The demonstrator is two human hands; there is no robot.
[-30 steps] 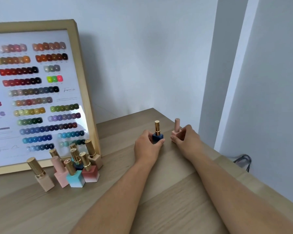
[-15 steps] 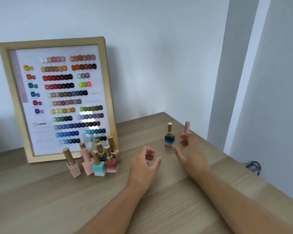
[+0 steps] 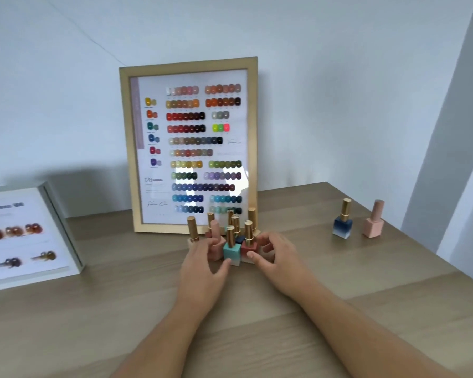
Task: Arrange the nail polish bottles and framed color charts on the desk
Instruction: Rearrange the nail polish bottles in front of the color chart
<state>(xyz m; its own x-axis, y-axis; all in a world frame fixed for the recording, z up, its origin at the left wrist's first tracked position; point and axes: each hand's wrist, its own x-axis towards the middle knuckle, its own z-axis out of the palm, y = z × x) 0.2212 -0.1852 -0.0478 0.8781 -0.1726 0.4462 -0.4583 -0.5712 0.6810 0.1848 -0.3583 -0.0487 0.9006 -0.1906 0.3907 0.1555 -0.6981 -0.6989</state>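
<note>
A cluster of several gold-capped nail polish bottles stands in front of the gold-framed color chart (image 3: 191,145), which leans on the wall. At its front are a teal bottle (image 3: 232,253), a red gradient bottle (image 3: 248,246) and a pink bottle (image 3: 216,248). My left hand (image 3: 202,266) reaches the cluster from the left, fingers spread against the pink bottle and thumb by the teal one. My right hand (image 3: 277,255) comes in from the right, its thumb at the red bottle's base. Neither hand has lifted a bottle. A dark blue bottle (image 3: 342,224) and a pale pink bottle (image 3: 373,222) stand apart at the right.
A second chart in a white frame (image 3: 63,227) lies tilted at the desk's left, cut off by the image edge. The wooden desk (image 3: 257,323) ends at the right near a wall corner, close behind the two separate bottles.
Both hands let go of the blue and pale pink bottles at the right and moved left to the cluster by the gold frame. My view turned left, bringing the white-framed chart into sight.
</note>
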